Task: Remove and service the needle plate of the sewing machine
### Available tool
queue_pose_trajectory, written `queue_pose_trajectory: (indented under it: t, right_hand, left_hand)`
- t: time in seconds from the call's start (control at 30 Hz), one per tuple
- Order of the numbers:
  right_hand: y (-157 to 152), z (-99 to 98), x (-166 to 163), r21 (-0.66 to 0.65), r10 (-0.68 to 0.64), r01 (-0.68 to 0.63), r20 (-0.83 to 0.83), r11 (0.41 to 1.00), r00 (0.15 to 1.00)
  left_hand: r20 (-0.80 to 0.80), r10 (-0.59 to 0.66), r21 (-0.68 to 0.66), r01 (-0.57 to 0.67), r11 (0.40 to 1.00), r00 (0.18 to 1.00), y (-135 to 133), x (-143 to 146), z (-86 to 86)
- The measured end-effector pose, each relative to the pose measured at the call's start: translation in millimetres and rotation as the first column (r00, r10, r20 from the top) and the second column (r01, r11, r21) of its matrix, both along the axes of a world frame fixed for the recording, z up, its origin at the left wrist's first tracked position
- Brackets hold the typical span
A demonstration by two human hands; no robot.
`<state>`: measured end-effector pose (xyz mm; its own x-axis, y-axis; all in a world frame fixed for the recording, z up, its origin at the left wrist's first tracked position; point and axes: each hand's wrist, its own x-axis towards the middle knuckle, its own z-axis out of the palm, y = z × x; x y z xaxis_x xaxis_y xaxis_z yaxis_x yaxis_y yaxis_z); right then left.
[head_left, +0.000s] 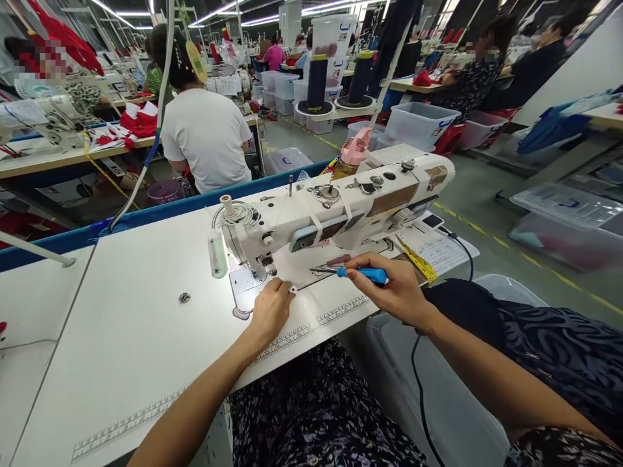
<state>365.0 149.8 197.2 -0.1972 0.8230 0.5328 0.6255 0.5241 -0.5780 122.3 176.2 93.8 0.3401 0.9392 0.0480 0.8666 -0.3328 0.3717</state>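
My right hand [392, 288] is wrapped round the blue handle of a screwdriver [366, 275]. Its thin metal shaft points left, over the bed of a white sewing machine [335, 201]. Beside the needle plate [247, 280], my left hand [273, 305] has its fingers pinched together. A small pale piece with a dark hole [293, 290] shows at those fingertips; what it is I cannot make out. The presser area is just above the left hand, lit by the machine's lamp. A phone [318, 233] is strapped to the machine's arm.
A round metal piece [184, 298] lies on the white table [141, 324], left of the machine. Ruler strips run along the front edge. A yellow tape measure [417, 259] and a printed sheet [440, 250] lie at right. Behind the machine stand a pink-capped bottle [353, 152] and a person in white [207, 139].
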Motion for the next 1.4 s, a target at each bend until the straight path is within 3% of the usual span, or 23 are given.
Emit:
queue_pose_trajectory:
  t: [0.3,0.43,0.53,0.6,0.7,0.77,0.83,0.9,0.97,1.07,1.13,1.23,1.4]
  right_hand:
    - [-15,-7.8,37,-0.126,-0.204,0.190,-0.109,0.974,0.973]
    - [-20,-4.9,44,-0.098,-0.219,0.207,-0.141,0.973,0.965]
    - [-26,-2.7,51,-0.074,-0.227,0.218,-0.147,0.973,0.963]
    - [-29,-4.0,57,-0.089,-0.228,0.217,-0.144,0.972,0.963]
    - [-28,-8.4,63,-0.105,-0.229,0.215,-0.148,0.971,0.962]
    - [-25,-10.3,64,-0.107,-0.232,0.216,-0.175,0.971,0.957]
    - [-22,-10.5,64,-0.113,-0.223,0.202,-0.215,0.973,0.951]
    - [-19,-9.6,63,-0.123,-0.200,0.174,-0.250,0.977,0.947]
    - [-18,-8.6,62,-0.128,-0.179,0.149,-0.268,0.980,0.947]
    - [-18,-8.4,64,-0.128,-0.160,0.129,-0.281,0.983,0.946]
    - [-18,-9.2,66,-0.130,-0.149,0.115,-0.293,0.985,0.945]
    - [-17,-11.6,69,-0.149,-0.154,0.113,-0.307,0.982,0.939]
    - [-13,-15.0,71,-0.187,-0.174,0.115,-0.338,0.976,0.925]
  left_hand:
    - [0.102,-0.028,0.121,0.015,0.993,0.994,8,27,-3.5]
    - [0.125,-0.050,0.185,0.027,0.982,0.991,17,47,-4.3]
    - [0.209,-0.108,0.325,0.035,0.945,0.972,14,57,0.7]
    - [0.248,-0.211,0.479,0.069,0.875,0.946,9,62,15.1]
    - [0.168,-0.329,0.713,0.115,0.691,0.929,3,66,57.2]
    - [0.075,-0.269,0.819,0.094,0.566,0.960,8,70,92.7]
    - [0.039,-0.142,0.863,0.039,0.504,0.989,22,75,125.9]
    - [0.044,-0.045,0.839,-0.013,0.544,0.998,43,81,151.1]
    - [0.052,0.008,0.758,-0.044,0.651,0.999,65,88,166.8]
    - [0.061,0.068,0.591,-0.091,0.801,0.996,88,96,177.7]
    - [0.088,0.086,0.491,-0.118,0.863,0.992,95,97,181.1]
    - [0.165,0.065,0.390,-0.125,0.912,0.984,96,95,185.3]
    - [0.243,0.073,0.292,-0.145,0.945,0.967,95,95,189.7]
